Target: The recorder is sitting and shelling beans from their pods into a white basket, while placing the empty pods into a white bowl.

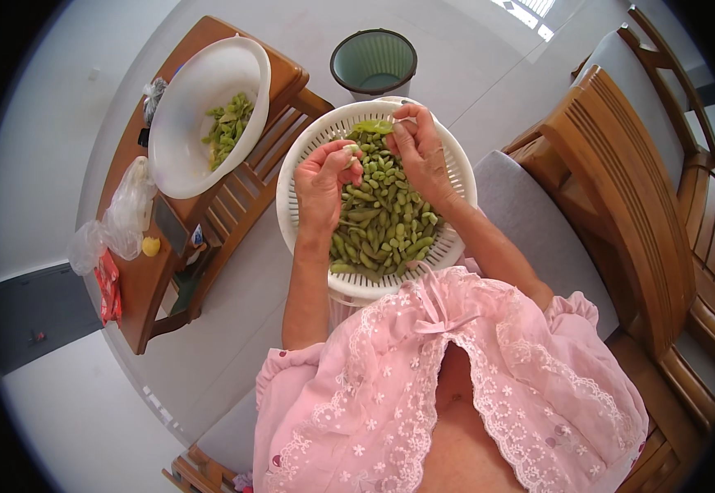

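Observation:
A white slotted colander (291,168) is in front of me, heaped with green edamame pods and loose shelled beans (390,209). Above its left side, my left hand (323,179) is closed, with pale green beans (351,151) pinched at the thumb and fingertips. My right hand (425,158) hovers over the far right of the colander. Its thumb and fingers grip a bright green edamame pod (372,127), which points toward the left hand. A small gap separates the two hands.
Just beyond the colander stands a dark-rimmed bin (374,66). On a wooden table (291,76) at left, a white basin (178,123) contains empty pods (230,130); plastic bags (130,209) lie nearer. Wooden chairs (620,164) stand to the right.

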`<state>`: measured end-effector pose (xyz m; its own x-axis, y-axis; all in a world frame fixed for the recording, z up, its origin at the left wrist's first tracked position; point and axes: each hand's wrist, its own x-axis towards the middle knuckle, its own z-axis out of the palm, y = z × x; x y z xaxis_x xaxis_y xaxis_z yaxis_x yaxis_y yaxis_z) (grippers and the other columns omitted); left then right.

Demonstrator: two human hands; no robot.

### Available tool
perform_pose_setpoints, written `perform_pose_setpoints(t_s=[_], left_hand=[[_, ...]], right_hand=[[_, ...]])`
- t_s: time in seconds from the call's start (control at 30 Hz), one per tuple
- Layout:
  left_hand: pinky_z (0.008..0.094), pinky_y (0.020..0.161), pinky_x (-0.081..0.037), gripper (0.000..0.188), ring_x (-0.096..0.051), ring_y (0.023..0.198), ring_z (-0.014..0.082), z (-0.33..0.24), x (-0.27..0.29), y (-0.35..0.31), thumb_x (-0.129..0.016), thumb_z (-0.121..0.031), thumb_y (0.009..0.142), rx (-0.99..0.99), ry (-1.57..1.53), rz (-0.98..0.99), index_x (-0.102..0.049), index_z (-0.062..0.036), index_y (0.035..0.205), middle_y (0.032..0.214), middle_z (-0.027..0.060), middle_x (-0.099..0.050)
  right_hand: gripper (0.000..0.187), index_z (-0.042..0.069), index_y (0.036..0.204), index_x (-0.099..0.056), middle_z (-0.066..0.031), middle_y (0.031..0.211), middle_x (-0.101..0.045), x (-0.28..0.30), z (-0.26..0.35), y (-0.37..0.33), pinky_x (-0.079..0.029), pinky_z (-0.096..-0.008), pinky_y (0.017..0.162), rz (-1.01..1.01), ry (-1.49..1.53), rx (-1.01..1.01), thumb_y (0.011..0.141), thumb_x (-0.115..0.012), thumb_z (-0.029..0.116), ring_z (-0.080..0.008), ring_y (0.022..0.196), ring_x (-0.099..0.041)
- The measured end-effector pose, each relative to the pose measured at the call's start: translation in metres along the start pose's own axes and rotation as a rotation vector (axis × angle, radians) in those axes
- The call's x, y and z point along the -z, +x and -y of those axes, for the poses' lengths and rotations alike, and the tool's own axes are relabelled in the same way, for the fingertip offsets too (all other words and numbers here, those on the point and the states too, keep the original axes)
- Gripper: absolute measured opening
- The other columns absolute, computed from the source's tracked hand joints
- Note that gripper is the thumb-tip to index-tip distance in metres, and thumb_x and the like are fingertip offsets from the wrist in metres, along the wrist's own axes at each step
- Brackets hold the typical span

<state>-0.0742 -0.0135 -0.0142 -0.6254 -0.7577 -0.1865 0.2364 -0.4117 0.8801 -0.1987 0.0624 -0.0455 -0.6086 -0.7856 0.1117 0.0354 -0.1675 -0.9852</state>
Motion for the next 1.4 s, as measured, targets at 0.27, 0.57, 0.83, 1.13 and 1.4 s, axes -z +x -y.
perform_pose_setpoints(t_s=[0.27,0.57,0.83,1.13,1.4], left_hand=[[0.0252,0.065,-0.051,0.026,-0.061,0.075,0.0172,-0.001,-0.003,-0.004,-0.051,-0.007,0.079,0.022,0.488,0.234,-0.056,0.0069,0.1,0.088,0.0134,-0.061],[0.0199,0.042,-0.042,0.014,-0.055,0.053,0.0106,-0.003,-0.003,0.001,-0.057,-0.014,0.081,0.116,-0.01,0.044,-0.054,-0.0011,0.086,0.067,0.0063,-0.058],[0.0235,0.045,-0.043,0.008,-0.055,0.054,0.0135,-0.02,0.021,0.01,-0.055,-0.01,0.081,-0.132,-0.127,-0.155,-0.055,-0.002,0.079,0.067,0.0075,-0.059],[0.0242,0.039,-0.045,0.037,-0.059,0.055,0.02,-0.088,0.089,0.042,-0.06,-0.019,0.08,-0.193,0.041,-0.494,-0.047,0.0089,0.1,0.078,0.0152,-0.06],[0.0182,0.041,-0.038,0.019,-0.054,0.051,0.0082,-0.058,0.05,0.007,-0.06,-0.014,0.079,-0.188,0.745,-0.219,-0.061,0.0033,0.088,0.073,0.0063,-0.061]], right_hand=[[0.012,0.005,0.099,-0.045,-0.0006,0.073,-0.05,0.0,0.002,0.004,-0.042,-0.0192,0.065,-0.046,0.091,0.01,0.09,-0.039,0.009,-0.0062,0.068,-0.047],[0.013,0.004,0.098,-0.049,-0.0002,0.077,-0.052,-0.007,0.004,-0.003,-0.042,-0.0194,0.065,0.138,0.098,-0.005,0.089,-0.039,0.007,-0.0057,0.071,-0.048],[0.015,0.004,0.101,-0.047,-0.0025,0.075,-0.054,-0.005,0.002,-0.007,-0.041,-0.0217,0.064,0.152,-0.035,0.061,0.089,-0.042,0.012,-0.0082,0.067,-0.047],[0.01,0.002,0.094,-0.05,-0.0039,0.071,-0.053,-0.017,0.01,-0.015,-0.042,-0.023,0.062,0.302,-0.207,0.169,0.085,-0.045,0.004,-0.01,0.066,-0.052],[0.008,0.002,0.091,-0.049,-0.0018,0.063,-0.054,-0.012,0.006,-0.012,-0.04,-0.0208,0.056,0.101,-0.132,0.105,0.085,-0.047,0.006,-0.0064,0.058,-0.048]])
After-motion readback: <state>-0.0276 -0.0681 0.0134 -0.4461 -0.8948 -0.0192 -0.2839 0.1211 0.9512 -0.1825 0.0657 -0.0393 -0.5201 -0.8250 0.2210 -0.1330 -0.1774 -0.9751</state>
